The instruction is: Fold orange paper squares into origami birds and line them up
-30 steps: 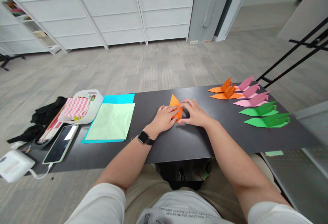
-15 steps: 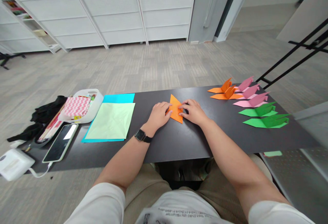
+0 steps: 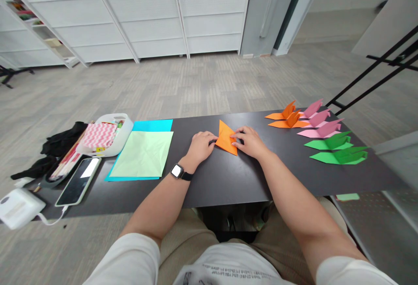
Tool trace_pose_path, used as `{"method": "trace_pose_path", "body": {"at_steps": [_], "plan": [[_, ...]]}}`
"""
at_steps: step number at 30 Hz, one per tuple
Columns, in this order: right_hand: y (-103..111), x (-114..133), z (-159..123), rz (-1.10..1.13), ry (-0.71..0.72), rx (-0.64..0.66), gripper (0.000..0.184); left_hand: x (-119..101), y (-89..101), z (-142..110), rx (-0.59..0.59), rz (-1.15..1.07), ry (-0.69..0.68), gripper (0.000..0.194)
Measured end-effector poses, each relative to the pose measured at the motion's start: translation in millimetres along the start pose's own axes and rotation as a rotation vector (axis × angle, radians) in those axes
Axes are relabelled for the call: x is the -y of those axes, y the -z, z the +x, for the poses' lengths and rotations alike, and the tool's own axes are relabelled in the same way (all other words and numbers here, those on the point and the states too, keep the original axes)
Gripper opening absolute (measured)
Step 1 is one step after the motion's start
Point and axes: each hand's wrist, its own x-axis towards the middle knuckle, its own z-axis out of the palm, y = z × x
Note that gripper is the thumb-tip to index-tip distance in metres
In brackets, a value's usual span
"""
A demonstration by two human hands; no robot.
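Note:
A folded orange paper piece (image 3: 226, 139) lies flat on the black table (image 3: 228, 180) in front of me. My left hand (image 3: 200, 145), with a watch on its wrist, rests at the paper's left edge, fingers bent and pressing on it. My right hand (image 3: 251, 142) presses the paper's right edge with its fingertips. Both hands hold the piece down against the tabletop.
Finished folded figures stand in a row at the right: orange (image 3: 287, 117), pink (image 3: 318, 124) and green (image 3: 336, 148). At the left lie pale green paper (image 3: 143, 154) on blue paper, a phone (image 3: 78, 181), a white tray (image 3: 104, 135), a pencil case and a white device (image 3: 16, 209).
The orange paper was unfolded or flattened and now lies flat and more exposed. Both hands have slid apart to its left and right edges.

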Motion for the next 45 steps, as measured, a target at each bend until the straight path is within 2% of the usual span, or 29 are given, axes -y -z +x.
{"method": "trace_pose_path", "body": {"at_steps": [7, 17, 24, 32, 40, 42, 45], "plan": [[2, -6, -1, 0.026, 0.055, 0.017, 0.03, -1, 2.0, 0, -0.031, -0.06, -0.044, 0.03], [5, -5, -1, 0.06, 0.111, 0.012, 0.029, 4, -0.6, 0, -0.017, -0.075, -0.094, 0.02], [7, 4, -3, 0.089, 0.12, 0.023, 0.028, 3, 0.9, 0, -0.006, -0.08, -0.07, 0.014], [6, 19, -3, 0.122, 0.203, 0.025, 0.014, 3, -3.6, -2, -0.033, -0.048, -0.003, 0.011], [2, 21, -3, 0.115, 0.196, 0.014, 0.008, 0, -11.2, -3, -0.056, -0.014, 0.021, 0.012], [2, 22, -3, 0.109, 0.192, 0.013, 0.008, -1, -11.3, -2, -0.062, -0.009, 0.025, 0.014], [2, 24, -2, 0.091, 0.191, 0.014, 0.02, -3, -10.3, -1, -0.071, 0.007, 0.034, 0.017]]}}
